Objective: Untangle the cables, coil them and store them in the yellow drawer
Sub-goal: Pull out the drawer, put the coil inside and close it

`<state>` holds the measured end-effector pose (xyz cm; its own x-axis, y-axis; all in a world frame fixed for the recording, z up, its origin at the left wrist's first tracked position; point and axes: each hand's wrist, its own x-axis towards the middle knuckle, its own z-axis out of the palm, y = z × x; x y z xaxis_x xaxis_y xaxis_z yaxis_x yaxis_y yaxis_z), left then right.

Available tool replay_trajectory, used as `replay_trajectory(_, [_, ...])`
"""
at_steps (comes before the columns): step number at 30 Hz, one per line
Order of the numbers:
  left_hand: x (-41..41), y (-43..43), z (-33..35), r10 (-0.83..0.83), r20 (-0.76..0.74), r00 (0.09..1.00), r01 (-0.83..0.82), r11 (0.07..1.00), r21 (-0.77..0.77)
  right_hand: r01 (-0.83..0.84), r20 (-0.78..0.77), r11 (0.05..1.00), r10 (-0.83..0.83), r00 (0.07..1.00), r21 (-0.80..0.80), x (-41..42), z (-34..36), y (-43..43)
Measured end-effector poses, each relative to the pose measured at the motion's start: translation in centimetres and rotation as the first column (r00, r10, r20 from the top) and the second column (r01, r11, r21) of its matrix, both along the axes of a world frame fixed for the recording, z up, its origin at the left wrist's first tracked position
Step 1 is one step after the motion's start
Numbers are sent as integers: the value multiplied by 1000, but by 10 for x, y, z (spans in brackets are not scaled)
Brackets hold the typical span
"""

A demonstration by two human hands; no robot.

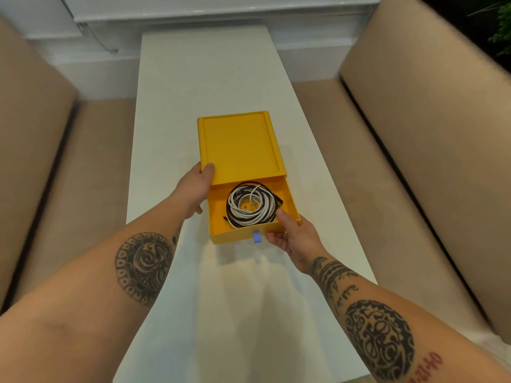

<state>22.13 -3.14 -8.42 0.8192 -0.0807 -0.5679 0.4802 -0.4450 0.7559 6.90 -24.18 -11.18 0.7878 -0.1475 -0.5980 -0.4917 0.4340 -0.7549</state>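
A yellow drawer box [239, 146] lies flat in the middle of a long white table. Its drawer [218, 205] is pulled out toward me, with a small blue pull tab [257, 236] on the front wall. Inside the drawer lies a round coil of white and black cables [251, 207]. My left hand [195, 189] grips the near left corner of the yellow outer case, thumb on top. My right hand [290, 233] holds the drawer's front right corner, thumb over the rim and touching the coil's edge.
The white table [193, 87] runs away from me between two beige upholstered benches, one on the left [55, 161] and one on the right [401, 134]. A white wall ledge [193, 17] crosses the far end.
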Motion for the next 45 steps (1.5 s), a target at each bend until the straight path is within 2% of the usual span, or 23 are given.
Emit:
replay_trajectory(8, [9,6,2,-45,-6,999,45,998,53,112,-48,993,-113,992,-30,19,6,18])
replay_trajectory(15, [19,8,5,-90,12,996,88,987,138,74,-57,997,-72,996,34,33,9,7])
replay_trajectory(19, [27,5,10,-100,-59,993,109,981,160,63,-66,998,-64,996,-19,31,14,8])
replay_trajectory(20, [31,2,13,-77,-43,996,82,984,158,72,-61,997,-74,995,-26,30,15,10])
replay_trajectory(23, [47,-12,30,39,129,991,-63,980,191,73,-51,997,-75,996,-29,26,16,14])
replay_trajectory(25, [59,-19,35,41,198,979,-79,979,187,68,-43,997,-69,997,-31,23,15,16])
replay_trajectory(27, [69,-23,33,-25,237,971,-36,968,248,76,-37,997,-77,996,-31,21,16,18])
replay_trajectory(29, [78,-23,25,-126,275,953,16,929,370,84,-28,996,-85,996,-33,20,15,19])
replay_trajectory(32, [90,-27,16,-319,302,898,93,810,579,80,-13,995,-81,997,-53,19,12,19])
replay_trajectory(34, [98,-30,12,-413,305,858,122,742,660,84,0,994,-84,996,-76,19,8,20])
replay_trajectory(37, [103,-36,8,-490,339,803,142,710,690,110,4,989,-110,994,-102,18,-1,23])
replay_trajectory(45, [102,-32,2,-509,420,752,140,745,652,184,33,981,-182,983,-67,19,-6,28])
